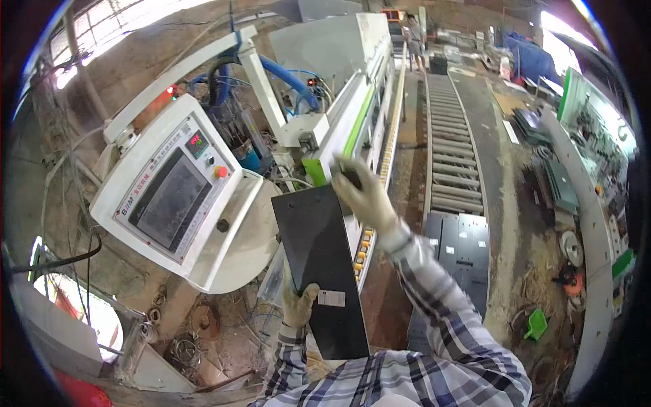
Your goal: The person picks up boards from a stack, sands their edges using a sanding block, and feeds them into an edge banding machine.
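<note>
A flat black panel [324, 251] with a small white label [331, 298] is held tilted in front of my body. My gloved left hand [298, 306] grips its left edge near the bottom, thumb on the face beside the label. Above the panel's upper right corner is my gloved right hand [366, 197], its fingers curled around something small and dark that I cannot make out. Just behind it stands the near end of a long white machine [332, 132] with a green strip.
To the left is a white control console [173, 197] with a screen and red button. A roller conveyor [453, 149] runs away on the right, with black labelled panels [458, 254] at its near end. A green dustpan [536, 325] lies on the floor. A person [415, 41] stands far back.
</note>
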Demonstrator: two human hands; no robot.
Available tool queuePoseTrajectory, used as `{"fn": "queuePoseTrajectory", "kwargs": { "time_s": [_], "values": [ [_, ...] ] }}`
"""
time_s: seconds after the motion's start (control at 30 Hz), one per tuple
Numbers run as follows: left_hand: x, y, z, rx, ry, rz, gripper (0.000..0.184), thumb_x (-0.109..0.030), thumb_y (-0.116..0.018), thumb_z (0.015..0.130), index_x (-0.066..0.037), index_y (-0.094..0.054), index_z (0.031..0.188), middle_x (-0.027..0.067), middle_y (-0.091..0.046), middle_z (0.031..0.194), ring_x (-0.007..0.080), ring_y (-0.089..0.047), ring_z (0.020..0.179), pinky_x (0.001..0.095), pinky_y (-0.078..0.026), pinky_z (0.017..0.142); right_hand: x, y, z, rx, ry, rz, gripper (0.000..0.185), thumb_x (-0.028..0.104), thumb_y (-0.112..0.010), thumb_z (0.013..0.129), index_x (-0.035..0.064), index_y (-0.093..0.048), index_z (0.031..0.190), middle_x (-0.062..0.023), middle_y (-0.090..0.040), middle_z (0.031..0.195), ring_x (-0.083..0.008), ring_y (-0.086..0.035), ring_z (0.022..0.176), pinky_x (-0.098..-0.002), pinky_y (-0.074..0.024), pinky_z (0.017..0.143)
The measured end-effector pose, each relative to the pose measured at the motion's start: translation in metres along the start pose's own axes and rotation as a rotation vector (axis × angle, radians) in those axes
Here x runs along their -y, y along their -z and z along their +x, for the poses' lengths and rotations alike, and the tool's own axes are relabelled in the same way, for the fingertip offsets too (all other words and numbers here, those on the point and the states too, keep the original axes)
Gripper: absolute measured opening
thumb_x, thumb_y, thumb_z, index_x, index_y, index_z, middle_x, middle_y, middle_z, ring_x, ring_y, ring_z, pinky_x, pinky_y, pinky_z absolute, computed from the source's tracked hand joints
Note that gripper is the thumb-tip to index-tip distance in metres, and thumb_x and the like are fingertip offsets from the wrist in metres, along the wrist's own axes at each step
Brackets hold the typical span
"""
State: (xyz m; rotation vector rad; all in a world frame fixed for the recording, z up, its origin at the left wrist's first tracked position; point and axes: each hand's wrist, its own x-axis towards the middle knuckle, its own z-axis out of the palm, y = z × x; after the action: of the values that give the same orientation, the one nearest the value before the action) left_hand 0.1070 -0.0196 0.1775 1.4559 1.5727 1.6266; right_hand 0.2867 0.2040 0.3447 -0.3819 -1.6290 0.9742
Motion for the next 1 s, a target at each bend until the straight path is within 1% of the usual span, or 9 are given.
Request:
{"fn": "queuePoseTrajectory", "kwargs": {
  "time_s": [0.13,0.33,0.37,0.43,0.47,0.57,0.63,0.83,1.0],
  "values": [
    [0.006,-0.007,0.002,-0.048,0.124,-0.454,0.081,-0.033,-0.077,0.099,0.001,-0.034,0.16,0.0184,-0.056,0.147,0.0296,-0.061,0.124,0.04,-0.054,0.102,-0.013,-0.006,-0.059,-0.022,0.061,-0.07,0.032,0.005,-0.061,0.106,-0.0032,-0.059,0.137,-0.0067,-0.065,0.111,-0.0099,-0.062,0.096,-0.0272,-0.0535,0.081],
    [0.047,-0.001,0.002,-0.028,-0.048,0.122,0.091,-0.04,-0.077,0.098,0.007,-0.028,0.16,0.0186,-0.057,0.144,0.023,-0.063,0.122,0.0347,-0.055,0.098,0.025,-0.004,0.009,0.006,-0.083,0.014,0.04,0.015,-0.065,0.105,-0.0013,-0.058,0.141,-0.0025,-0.065,0.103,-0.0079,-0.058,0.087,-0.0248,-0.0508,0.074],
    [-0.003,-0.005,0.019,-0.097,-0.156,0.083,0.091,-0.038,-0.076,0.099,0.008,-0.026,0.161,0.0205,-0.059,0.143,0.0227,-0.065,0.119,0.0351,-0.056,0.096,0.002,-0.004,-0.015,0.125,-0.078,0.059,0.046,0.016,-0.062,0.105,0.0004,-0.053,0.148,-0.0068,-0.07,0.108,-0.0096,-0.062,0.086,-0.0283,-0.0555,0.074],
    [-0.054,-0.006,0.031,-0.232,-0.254,0.028,0.09,-0.035,-0.075,0.1,0.009,-0.024,0.161,0.0224,-0.06,0.141,0.0223,-0.067,0.116,0.0355,-0.057,0.094,-0.039,-0.009,-0.07,0.135,-0.207,0.183,0.055,0.022,-0.067,0.104,-0.0001,-0.05,0.151,-0.0075,-0.064,0.13,-0.0147,-0.061,0.113,-0.0337,-0.0519,0.098],
    [-0.066,-0.005,0.03,-0.206,-0.216,-0.009,0.091,-0.034,-0.075,0.1,0.009,-0.023,0.162,0.0253,-0.06,0.141,0.0235,-0.067,0.116,0.0365,-0.057,0.094,-0.042,-0.009,-0.091,0.16,-0.301,0.31,0.06,0.028,-0.071,0.103,0.0004,-0.05,0.152,-0.0064,-0.061,0.139,-0.0173,-0.059,0.123,-0.0352,-0.0487,0.106],
    [-0.068,-0.002,0.032,-0.199,-0.2,0.09,0.086,-0.028,-0.074,0.101,0.009,-0.026,0.161,0.0318,-0.056,0.146,0.0321,-0.068,0.121,0.0396,-0.057,0.096,-0.049,-0.018,-0.098,0.056,-0.299,0.54,0.064,0.032,-0.074,0.101,0.0013,-0.05,0.152,-0.0034,-0.062,0.132,-0.0127,-0.059,0.114,-0.0307,-0.0498,0.1],
    [-0.084,-0.004,0.032,-0.245,-0.485,0.529,0.081,-0.022,-0.073,0.099,0.008,-0.03,0.16,0.0316,-0.055,0.149,0.0392,-0.068,0.122,0.0387,-0.058,0.095,-0.05,-0.019,-0.097,0.027,-0.335,0.521,0.067,0.035,-0.077,0.099,0.0018,-0.05,0.152,-0.0003,-0.061,0.122,-0.0088,-0.057,0.104,-0.0263,-0.05,0.091],
    [-0.096,-0.013,0.02,-0.203,-0.32,0.514,0.074,-0.021,-0.073,0.097,-0.001,-0.038,0.159,0.0272,-0.067,0.132,0.043,-0.072,0.105,0.0448,-0.059,0.083,-0.063,-0.025,-0.104,-0.019,-0.39,0.532,0.068,0.039,-0.076,0.099,0.0031,-0.051,0.151,0.0027,-0.06,0.112,-0.0073,-0.056,0.094,-0.0234,-0.0493,0.082],
    [-0.098,-0.01,0.023,-0.19,-0.295,0.533,0.073,-0.023,-0.071,0.098,-0.003,-0.039,0.16,0.0247,-0.071,0.123,0.0426,-0.073,0.089,0.0484,-0.058,0.072,-0.066,-0.031,-0.107,0.001,-0.393,0.623,0.064,0.029,-0.073,0.1,0.0045,-0.048,0.153,-0.0022,-0.062,0.132,-0.017,-0.059,0.122,-0.0335,-0.0493,0.105]
  ]
}}
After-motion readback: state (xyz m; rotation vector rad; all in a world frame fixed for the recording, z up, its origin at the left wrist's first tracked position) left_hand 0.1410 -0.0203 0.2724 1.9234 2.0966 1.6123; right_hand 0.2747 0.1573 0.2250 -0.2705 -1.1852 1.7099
